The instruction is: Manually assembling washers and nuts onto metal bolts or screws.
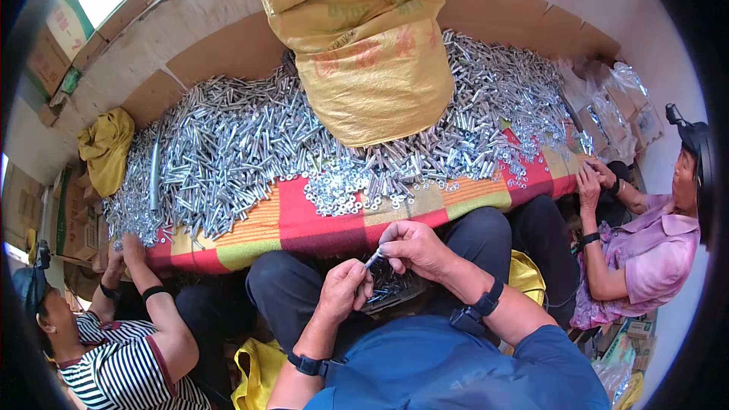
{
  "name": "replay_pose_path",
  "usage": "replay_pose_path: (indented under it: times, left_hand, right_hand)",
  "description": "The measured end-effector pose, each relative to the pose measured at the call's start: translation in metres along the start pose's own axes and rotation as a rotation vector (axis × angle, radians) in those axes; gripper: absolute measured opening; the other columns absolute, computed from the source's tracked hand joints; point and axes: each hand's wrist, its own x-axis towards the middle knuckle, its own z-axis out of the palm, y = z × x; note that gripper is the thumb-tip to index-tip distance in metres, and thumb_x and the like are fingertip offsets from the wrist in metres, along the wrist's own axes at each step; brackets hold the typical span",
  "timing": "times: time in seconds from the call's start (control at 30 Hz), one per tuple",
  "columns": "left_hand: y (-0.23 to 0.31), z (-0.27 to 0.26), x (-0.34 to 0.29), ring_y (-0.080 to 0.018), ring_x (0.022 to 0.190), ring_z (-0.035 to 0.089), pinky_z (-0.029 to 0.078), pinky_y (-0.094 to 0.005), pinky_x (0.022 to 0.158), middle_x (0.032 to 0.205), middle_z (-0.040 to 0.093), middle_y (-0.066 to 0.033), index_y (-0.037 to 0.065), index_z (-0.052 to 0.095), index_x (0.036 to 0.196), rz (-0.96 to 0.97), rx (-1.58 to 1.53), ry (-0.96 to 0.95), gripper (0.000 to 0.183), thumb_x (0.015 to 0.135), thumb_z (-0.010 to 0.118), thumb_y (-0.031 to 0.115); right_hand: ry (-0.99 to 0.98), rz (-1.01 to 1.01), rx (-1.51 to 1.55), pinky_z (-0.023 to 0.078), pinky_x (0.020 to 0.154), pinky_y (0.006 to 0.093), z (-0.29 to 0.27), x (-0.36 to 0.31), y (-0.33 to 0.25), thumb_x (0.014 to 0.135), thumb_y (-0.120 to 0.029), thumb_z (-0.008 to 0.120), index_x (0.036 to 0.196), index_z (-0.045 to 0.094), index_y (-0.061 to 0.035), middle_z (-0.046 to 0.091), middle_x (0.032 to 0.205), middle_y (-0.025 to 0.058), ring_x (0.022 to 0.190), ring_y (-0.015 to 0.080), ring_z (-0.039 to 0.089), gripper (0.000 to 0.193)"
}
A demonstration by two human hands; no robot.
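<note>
Over my lap, both hands meet on a slim silvery metal bolt [373,259]. My left hand [343,288] is closed round its lower end. The thumb and fingers of my right hand [418,249] pinch at its upper end, so part of the bolt is hidden. Just below and behind my hands, a dark container [410,294] of metal pieces sits between my knees. Beyond my hands, a pile of flat washers [334,191] lies near the front edge of the checkered cloth [315,220].
A long heap of metal bolts [228,152] covers the back of the table. A large yellow woven sack [372,68] stands in it. One person [114,334] works at the left end, another [630,250] at the right. Yellow sacks [258,372] lie beside my legs.
</note>
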Motion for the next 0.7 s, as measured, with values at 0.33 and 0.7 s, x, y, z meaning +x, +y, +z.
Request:
replay_pose_path:
  times: [0.33,0.7]
  left_hand:
    - [-0.0004,0.0003,-0.0017,-0.0085,0.042,0.045,0.033,-0.0227,0.040,0.069,0.062,-0.0060,0.005,0.060,0.091,0.001,0.009,-0.011,0.037,0.107,0.052,0.036]
    - [-0.0005,0.0005,-0.0015,-0.0083,0.042,0.045,0.033,-0.0221,0.039,0.068,0.061,-0.0056,0.005,0.060,0.090,-0.003,0.016,-0.015,0.037,0.108,0.052,0.037]
  right_hand:
    - [-0.021,0.009,0.006,0.050,0.051,0.0238,-0.0010,-0.0003,0.0001,0.094,-0.010,0.071,0.103,0.065,-0.0004,0.065,0.078,0.0027,0.060,0.0099,0.063,0.014]
    - [-0.053,0.097,0.046,0.052,0.053,0.0223,-0.0014,-0.0022,0.0020,0.098,-0.012,0.068,0.105,0.065,0.0004,0.066,0.082,0.0040,0.062,0.0093,0.064,0.014]
